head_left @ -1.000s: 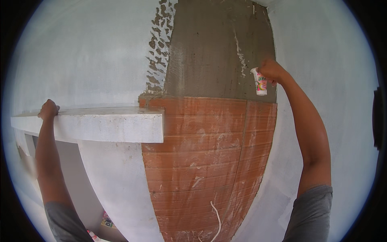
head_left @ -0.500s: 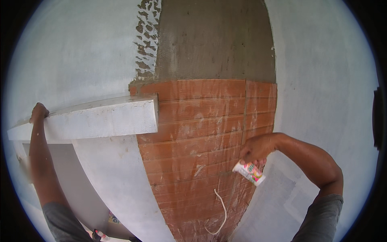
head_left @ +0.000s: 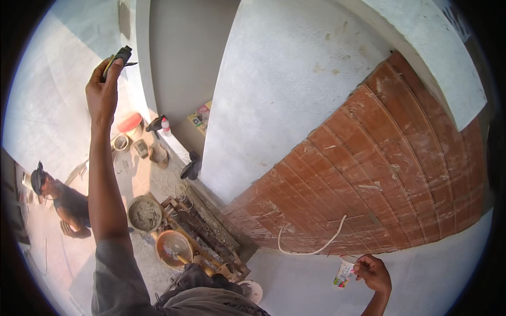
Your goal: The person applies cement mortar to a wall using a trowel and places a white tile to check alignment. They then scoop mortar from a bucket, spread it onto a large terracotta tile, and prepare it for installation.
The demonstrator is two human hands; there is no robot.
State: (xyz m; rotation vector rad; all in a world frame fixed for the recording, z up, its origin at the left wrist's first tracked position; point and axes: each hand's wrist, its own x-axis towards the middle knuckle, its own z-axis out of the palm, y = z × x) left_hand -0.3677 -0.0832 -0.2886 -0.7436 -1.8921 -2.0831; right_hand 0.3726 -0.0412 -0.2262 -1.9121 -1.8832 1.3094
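Observation:
My left hand (head_left: 103, 87) is raised at the upper left, closed around a small black and yellow thing (head_left: 120, 58) that looks like a tape measure, with a dark strap-like piece sticking out. At the lower right my right hand (head_left: 373, 271) pinches the rim of a white plastic cup (head_left: 342, 274) printed in pink and green. The cup hangs tilted in front of a pale wall (head_left: 295, 279), just below the red block wall (head_left: 358, 174). Its inside cannot be made out.
A loose white cable (head_left: 316, 252) hangs from the block wall. Below me are planks (head_left: 203, 231), a bucket of grey mortar (head_left: 145, 213) and an orange-rimmed bucket (head_left: 174, 247). Another person (head_left: 63, 203) is lower left. A concrete ledge (head_left: 421, 47) juts out upper right.
My view has swung left and down, bringing the floor, buckets and other person in. My left hand is off the ledge and now shows the black and yellow thing. My right hand still holds the cup.

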